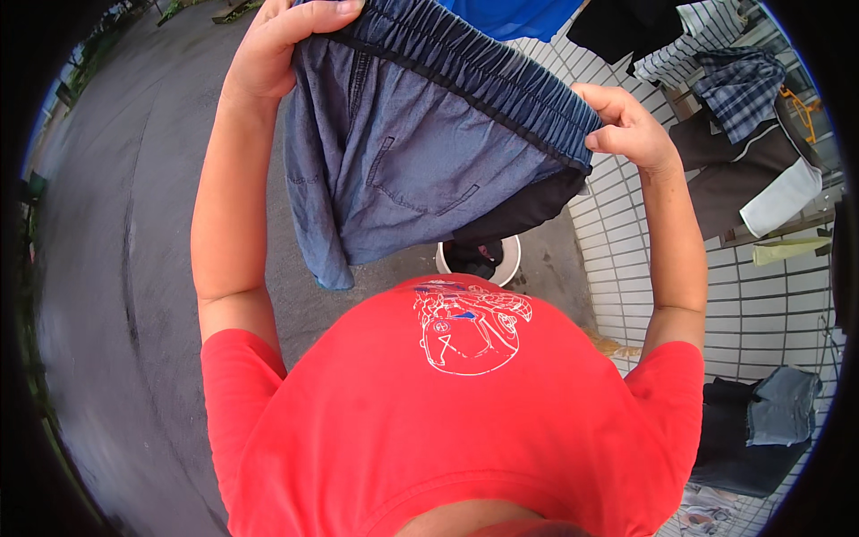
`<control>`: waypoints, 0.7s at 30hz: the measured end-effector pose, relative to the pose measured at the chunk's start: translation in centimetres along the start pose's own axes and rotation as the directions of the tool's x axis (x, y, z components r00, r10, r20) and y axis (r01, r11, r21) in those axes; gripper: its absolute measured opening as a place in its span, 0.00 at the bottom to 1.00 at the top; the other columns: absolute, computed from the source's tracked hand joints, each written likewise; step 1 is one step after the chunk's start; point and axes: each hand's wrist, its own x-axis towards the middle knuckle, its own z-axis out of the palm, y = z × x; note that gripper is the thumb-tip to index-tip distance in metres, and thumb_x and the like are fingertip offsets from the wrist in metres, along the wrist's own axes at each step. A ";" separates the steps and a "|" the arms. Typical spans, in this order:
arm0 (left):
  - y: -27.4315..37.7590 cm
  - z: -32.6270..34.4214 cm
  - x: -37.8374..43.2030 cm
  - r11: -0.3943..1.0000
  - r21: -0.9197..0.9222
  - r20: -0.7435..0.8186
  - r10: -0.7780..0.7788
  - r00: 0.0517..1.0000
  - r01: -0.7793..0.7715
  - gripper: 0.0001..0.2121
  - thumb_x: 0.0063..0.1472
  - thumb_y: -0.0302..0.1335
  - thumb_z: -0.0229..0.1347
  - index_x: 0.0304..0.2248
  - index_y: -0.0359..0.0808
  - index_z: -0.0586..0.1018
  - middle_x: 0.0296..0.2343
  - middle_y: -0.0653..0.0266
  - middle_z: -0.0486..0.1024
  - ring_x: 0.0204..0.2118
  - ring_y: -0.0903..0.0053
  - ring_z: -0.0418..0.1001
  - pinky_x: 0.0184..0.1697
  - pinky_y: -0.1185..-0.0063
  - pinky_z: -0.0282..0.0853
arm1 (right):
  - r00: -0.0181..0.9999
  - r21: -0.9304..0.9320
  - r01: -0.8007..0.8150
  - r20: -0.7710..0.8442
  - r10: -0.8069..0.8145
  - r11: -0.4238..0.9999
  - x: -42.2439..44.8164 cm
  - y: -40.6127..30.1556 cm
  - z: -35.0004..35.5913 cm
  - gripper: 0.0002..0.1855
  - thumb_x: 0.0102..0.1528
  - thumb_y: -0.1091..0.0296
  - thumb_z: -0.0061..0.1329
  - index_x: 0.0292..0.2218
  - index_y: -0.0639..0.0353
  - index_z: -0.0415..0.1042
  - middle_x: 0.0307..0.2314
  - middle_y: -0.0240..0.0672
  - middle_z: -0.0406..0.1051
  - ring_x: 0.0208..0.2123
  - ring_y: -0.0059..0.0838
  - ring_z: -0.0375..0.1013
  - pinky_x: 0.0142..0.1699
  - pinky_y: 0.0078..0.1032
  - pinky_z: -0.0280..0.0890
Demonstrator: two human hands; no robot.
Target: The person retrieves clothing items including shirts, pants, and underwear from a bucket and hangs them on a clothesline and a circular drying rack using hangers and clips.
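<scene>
A pair of blue denim shorts or pants (423, 154) hangs stretched between my two hands, its elastic waistband uppermost. The garment looks inside out, with seams and pocket stitching showing. My left hand (275, 47) grips one end of the waistband, thumb on top. At the other end, my right hand (624, 124) pinches the band between thumb and fingers. A dark cloth panel hangs at the lower right of the garment. Below it, a white bucket (512, 262) with dark wet-looking clothes (473, 260) stands on the ground, partly hidden by my red shirt.
To the right runs a white tiled wall (617, 248). Along it hang a blue garment (510, 17), a plaid garment (741, 90), dark brown pants (711, 181) and grey denim shorts (784, 406). An orange hanger (802, 114) shows at the far right. Grey pavement (134, 268) spreads leftward.
</scene>
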 end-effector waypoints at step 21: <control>-12.0 1.5 -9.4 0.832 0.462 0.499 -0.529 0.686 0.306 0.20 0.59 0.46 0.48 0.30 0.33 0.76 0.22 0.67 0.71 0.31 0.79 0.66 0.39 0.76 0.63 | 0.945 -0.567 0.323 0.230 -0.231 0.758 -1.3 -11.4 -1.1 0.15 0.41 0.59 0.48 0.14 0.59 0.62 0.09 0.28 0.58 0.12 0.22 0.56 0.48 0.38 0.58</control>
